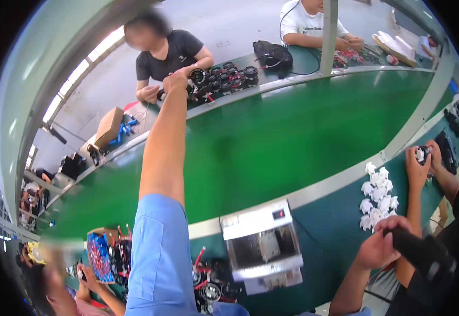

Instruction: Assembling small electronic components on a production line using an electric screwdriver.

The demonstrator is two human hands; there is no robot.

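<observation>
My left arm, in a blue sleeve, stretches across the green belt to the far bench. At its end my left hand point(175, 83) looks closed, its fingers mostly hidden. Just right of it is a black ring-shaped part point(197, 77), at the edge of a pile of black round parts point(224, 79); whether I grip one I cannot make out. At the lower right my right hand point(379, 246) is closed around a dark, blurred handheld device point(421, 254). White petal-shaped parts point(378, 197) lie just beyond that hand.
A green conveyor belt point(271, 137) runs between the benches. Near me stand a white box-shaped machine with a window point(263, 242) and more black ring parts with red wires point(210, 289). Co-workers sit opposite and on both sides; one's hands point(421, 160) hold a part at right.
</observation>
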